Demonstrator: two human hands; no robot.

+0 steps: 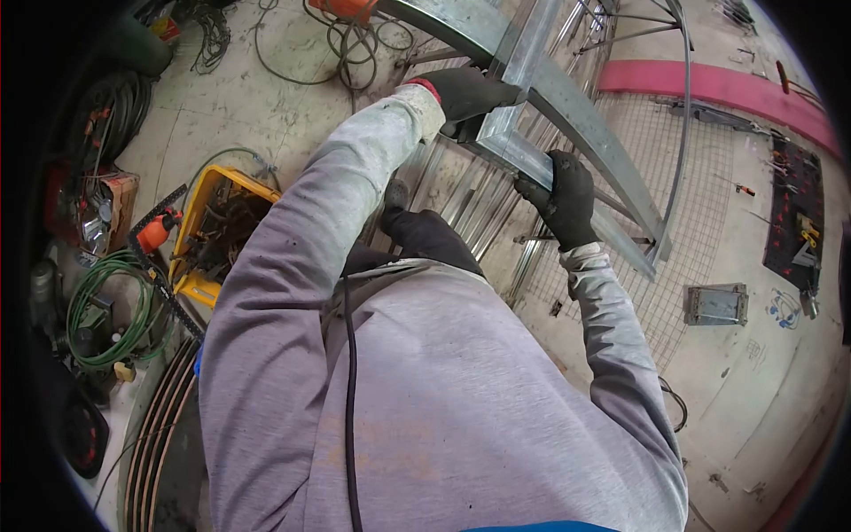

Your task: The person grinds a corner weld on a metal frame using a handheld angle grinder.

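Observation:
My left hand (468, 93), in a black glove, grips the upright galvanized steel channel (530, 49) where it meets a slanted steel bar (585, 124). My right hand (566, 197), also in a black glove, is closed around the lower steel bar (532, 164) of the same frame. Both arms wear grey sleeves. My grey-shirted torso fills the lower middle of the head view, with a black cable (350, 399) running down it.
A wire mesh panel (700, 204) lies on the concrete floor under the frame. A yellow crate (206, 226) of parts, a green hose coil (102, 310) and tangled cables (350, 40) sit at left. A small metal bracket (714, 304) and a black tool mat (793, 213) lie at right.

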